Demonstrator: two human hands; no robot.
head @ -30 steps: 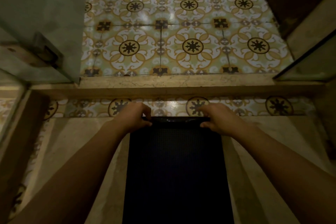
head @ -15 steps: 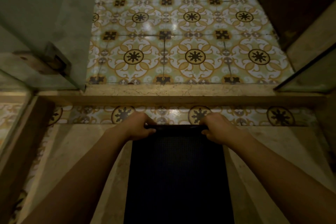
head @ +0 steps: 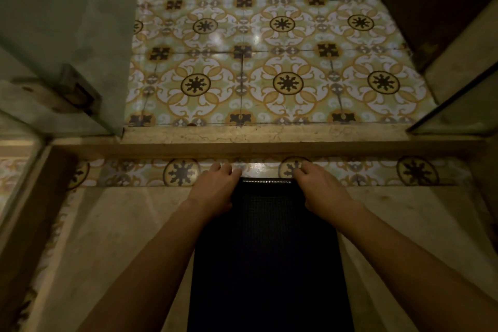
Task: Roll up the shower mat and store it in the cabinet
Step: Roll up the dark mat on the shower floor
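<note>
A dark, dotted shower mat (head: 269, 250) lies flat on the beige shower floor, running from the bottom edge of the head view up to the patterned tile strip. Its far edge is curled over a little. My left hand (head: 214, 188) grips the far left corner of the mat. At the far right corner my right hand (head: 320, 188) holds the same curled edge. Both sets of fingers wrap over the fold. No cabinet is in view.
A raised stone threshold (head: 269, 143) crosses the view just beyond the mat. Patterned floor tiles (head: 283, 62) lie past it. A glass door with a metal hinge (head: 78, 91) stands at the left, a glass panel (head: 458, 113) at the right.
Both hands have shifted on the mat's far edge, fingers reaching further over the fold. The view has tipped so the mat's edge sits lower in the picture.
</note>
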